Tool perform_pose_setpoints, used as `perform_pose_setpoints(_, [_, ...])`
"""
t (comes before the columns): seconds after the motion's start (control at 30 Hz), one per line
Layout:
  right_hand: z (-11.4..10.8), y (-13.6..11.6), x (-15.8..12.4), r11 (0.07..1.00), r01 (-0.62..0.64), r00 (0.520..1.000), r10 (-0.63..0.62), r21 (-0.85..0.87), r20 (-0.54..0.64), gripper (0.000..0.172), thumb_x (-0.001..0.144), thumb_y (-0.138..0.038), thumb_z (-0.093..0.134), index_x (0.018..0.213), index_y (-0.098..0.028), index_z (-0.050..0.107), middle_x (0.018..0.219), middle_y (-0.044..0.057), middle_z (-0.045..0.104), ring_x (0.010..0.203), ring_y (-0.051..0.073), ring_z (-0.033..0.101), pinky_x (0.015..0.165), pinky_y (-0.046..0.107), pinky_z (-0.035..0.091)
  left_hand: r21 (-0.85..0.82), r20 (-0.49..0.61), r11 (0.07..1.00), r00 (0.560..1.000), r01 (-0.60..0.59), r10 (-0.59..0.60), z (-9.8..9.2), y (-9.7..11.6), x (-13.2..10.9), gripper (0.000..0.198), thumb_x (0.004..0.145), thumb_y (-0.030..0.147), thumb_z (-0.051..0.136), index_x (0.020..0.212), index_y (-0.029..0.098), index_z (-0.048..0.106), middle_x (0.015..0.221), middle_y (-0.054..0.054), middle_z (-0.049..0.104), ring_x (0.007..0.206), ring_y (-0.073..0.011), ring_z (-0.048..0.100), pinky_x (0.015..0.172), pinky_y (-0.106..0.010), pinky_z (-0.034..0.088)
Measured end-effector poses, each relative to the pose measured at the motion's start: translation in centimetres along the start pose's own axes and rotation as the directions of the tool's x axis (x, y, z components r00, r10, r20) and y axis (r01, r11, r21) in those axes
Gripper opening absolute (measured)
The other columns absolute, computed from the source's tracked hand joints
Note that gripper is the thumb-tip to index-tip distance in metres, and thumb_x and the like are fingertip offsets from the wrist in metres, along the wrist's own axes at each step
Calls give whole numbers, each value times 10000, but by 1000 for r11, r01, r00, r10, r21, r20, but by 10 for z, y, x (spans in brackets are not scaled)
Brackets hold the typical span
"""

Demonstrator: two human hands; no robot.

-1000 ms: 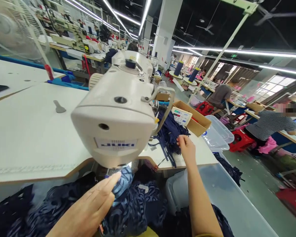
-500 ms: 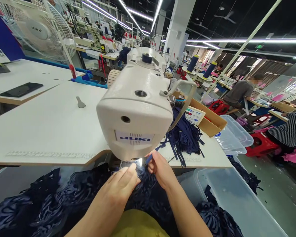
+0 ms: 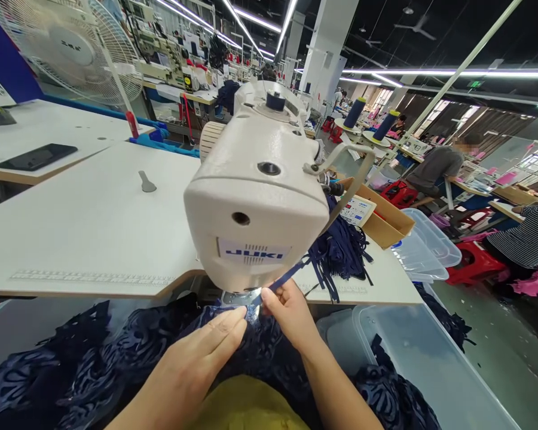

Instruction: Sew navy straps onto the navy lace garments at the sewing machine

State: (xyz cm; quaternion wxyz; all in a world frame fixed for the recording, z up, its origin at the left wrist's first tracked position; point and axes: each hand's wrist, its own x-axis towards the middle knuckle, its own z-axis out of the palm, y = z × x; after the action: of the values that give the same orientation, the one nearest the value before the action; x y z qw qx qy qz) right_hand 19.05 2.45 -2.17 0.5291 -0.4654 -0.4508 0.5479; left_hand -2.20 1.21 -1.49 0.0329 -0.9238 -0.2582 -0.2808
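Note:
A white sewing machine (image 3: 255,197) stands directly before me, its head hiding part of the stitching spot. My left hand (image 3: 206,349) is closed at the fingertips on navy lace fabric (image 3: 210,313), just in front of the shiny machine plate. To the right, my right hand (image 3: 289,310) pinches a narrow navy strap (image 3: 287,278) between thumb and fingers. This strap stretches from near the pile of navy straps (image 3: 341,248) down toward the plate. The needle is out of sight behind the machine head.
A small grey metal piece (image 3: 147,182) and a phone (image 3: 38,157) lie to the left. Navy lace pieces (image 3: 94,364) fill the area below the table edge. At right stand a cardboard box (image 3: 388,221) and a clear plastic bin (image 3: 425,358). Other people sit farther right.
My left hand has drawn slightly back and left, and navy fabric now shows at its fingertips. The strap is now stretched out at my right hand. The view has shifted a little.

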Motion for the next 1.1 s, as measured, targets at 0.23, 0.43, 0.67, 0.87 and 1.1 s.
perform_pose_setpoints(0.23, [-15, -15, -2, 986, -148, 988, 144, 76, 53, 216, 693, -278, 736, 776, -168, 569, 597, -15, 651, 525, 127, 636, 516, 216, 501, -88, 5, 996, 1000, 26, -26, 2, -3, -2, 409, 920, 106, 369, 1306, 150, 496, 1309, -61, 596, 1195, -125, 561, 1037, -218, 413])
perform_pose_setpoints(0.43, [-2, -11, -2, 986, -145, 989, 146, -82, 1, 204, 752, -322, 696, 771, -172, 560, 568, -45, 607, 436, 63, 514, 438, 162, 404, 9, -56, 994, 992, -109, 109, 2, -4, 0, 391, 933, 121, 358, 1283, 136, 531, 1288, -56, 615, 1208, -134, 548, 1062, -227, 395])
perform_pose_setpoints(0.67, [2, -6, 0, 988, -97, 994, 102, -123, 34, 203, 792, -332, 682, 820, -172, 561, 589, -61, 554, 515, 64, 497, 491, 162, 395, 11, -97, 999, 994, -42, 43, 4, 5, 9, 400, 973, 100, 288, 1199, 189, 606, 1250, 23, 642, 1209, -81, 516, 1144, -233, 251])
perform_pose_setpoints(0.87, [-4, -13, 4, 974, -93, 988, 115, -205, 101, 208, 801, -351, 676, 805, -169, 575, 593, -53, 566, 529, 76, 511, 511, 176, 415, 13, -138, 1000, 990, -14, 16, 6, 3, 6, 371, 991, 188, 318, 1240, 230, 589, 1224, 39, 656, 1245, -108, 475, 1174, -277, 208])
perform_pose_setpoints(1.1, [-4, -18, 4, 963, -95, 987, 123, -251, 101, 201, 798, -349, 673, 787, -172, 578, 595, -53, 562, 531, 81, 511, 511, 184, 417, 73, -12, 990, 993, -117, 118, 4, -2, 6, 411, 963, 76, 297, 1270, 176, 552, 1324, 7, 585, 1322, -144, 411, 1179, -329, 228])
